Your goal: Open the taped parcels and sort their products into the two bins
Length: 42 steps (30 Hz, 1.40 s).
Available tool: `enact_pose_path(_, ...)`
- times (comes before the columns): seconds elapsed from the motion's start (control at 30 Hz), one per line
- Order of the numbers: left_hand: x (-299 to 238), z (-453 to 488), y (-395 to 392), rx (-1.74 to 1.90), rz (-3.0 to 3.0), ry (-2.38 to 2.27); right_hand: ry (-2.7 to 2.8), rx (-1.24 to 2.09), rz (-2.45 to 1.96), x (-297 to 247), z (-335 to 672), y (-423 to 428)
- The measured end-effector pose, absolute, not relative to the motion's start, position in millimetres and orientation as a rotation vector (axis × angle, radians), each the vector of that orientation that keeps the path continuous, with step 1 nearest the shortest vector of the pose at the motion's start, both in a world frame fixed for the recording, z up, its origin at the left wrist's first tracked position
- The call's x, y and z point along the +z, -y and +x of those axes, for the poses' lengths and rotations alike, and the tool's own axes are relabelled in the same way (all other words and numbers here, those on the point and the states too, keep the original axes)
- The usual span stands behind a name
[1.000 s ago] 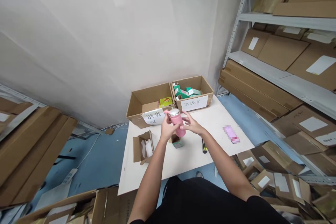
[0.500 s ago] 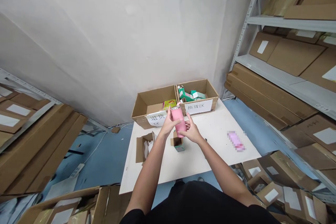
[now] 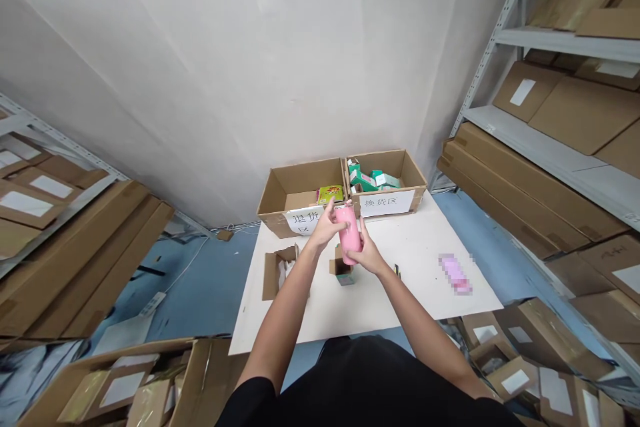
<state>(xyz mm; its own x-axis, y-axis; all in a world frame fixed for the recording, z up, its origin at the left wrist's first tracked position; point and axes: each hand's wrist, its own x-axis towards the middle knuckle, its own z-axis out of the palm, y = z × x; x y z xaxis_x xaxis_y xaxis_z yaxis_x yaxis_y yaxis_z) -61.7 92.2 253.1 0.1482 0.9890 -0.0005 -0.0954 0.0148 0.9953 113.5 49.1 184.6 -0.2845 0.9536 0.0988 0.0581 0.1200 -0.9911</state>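
Both my hands hold a pink bottle (image 3: 349, 233) over the white table (image 3: 425, 240). My left hand (image 3: 326, 225) grips its upper part from the left. Lower down, my right hand (image 3: 367, 255) wraps round the bottle's base from the right. Just below the bottle stands a small open carton (image 3: 342, 269) with a green side. A bigger open cardboard box (image 3: 277, 269) with white packing inside lies to the left of it.
Two labelled cardboard bins stand at the table's far edge: the left bin (image 3: 295, 197) holds a yellow-green pack, the right bin (image 3: 397, 183) several green boxes. A pink blurred item (image 3: 455, 273) and a dark pen-like thing (image 3: 397, 271) lie on the right. Shelves and stacked cartons surround the table.
The bottle was turned in my hands: its silver lid end faced me a second ago, now its pink body shows. My head shifted, so the table sits slightly further right in view.
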Motion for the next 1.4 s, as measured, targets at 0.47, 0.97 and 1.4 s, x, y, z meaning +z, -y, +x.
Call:
enact_pose_path(0.47,238.2,-63.0,-83.0,1.460,1.482,-1.498,1.453,1.185,-1.175,173.0,104.1,-56.9)
enact_pose_path(0.97,128.7,-84.0,-54.3,1.205,1.227,-1.717,1.337,1.245,-1.370,41.0,92.3,-55.8)
enact_pose_path(1.4,49.0,-67.8,-29.7,1.250,1.275,-1.608,1.294,1.253,-1.766,-12.9,81.7,-45.6)
